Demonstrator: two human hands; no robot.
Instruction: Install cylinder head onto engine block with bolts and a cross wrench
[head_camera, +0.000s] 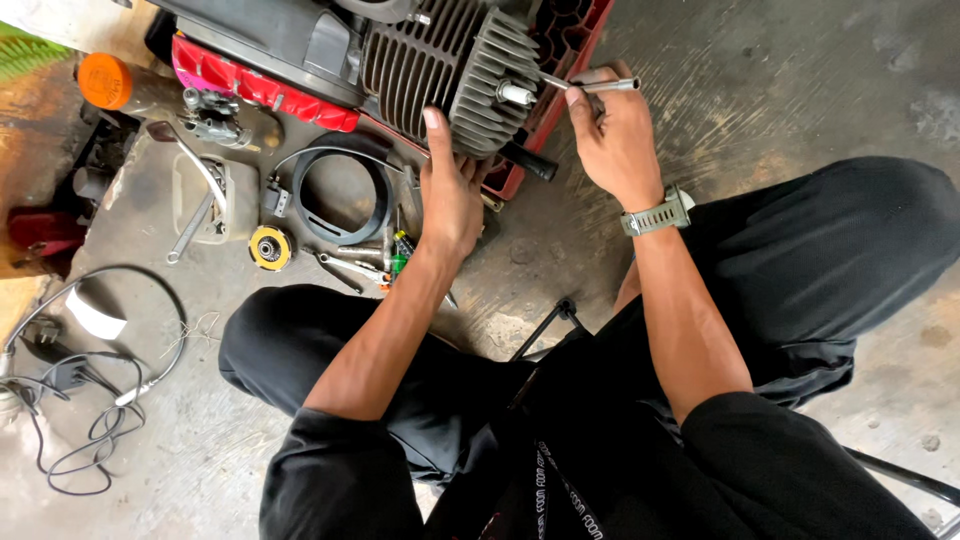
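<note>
Grey cylinder (470, 75): my left hand (450, 195) is bracing it, fingers spread flat.
Tool (590, 86): my right hand (615, 140) is pinching it at the plug (515, 94), still seated.

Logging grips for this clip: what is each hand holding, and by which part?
The right hand pinches a slim metal tool at its handle end. The left hand holds nothing, resting flat against the finned engine cylinder.
</note>
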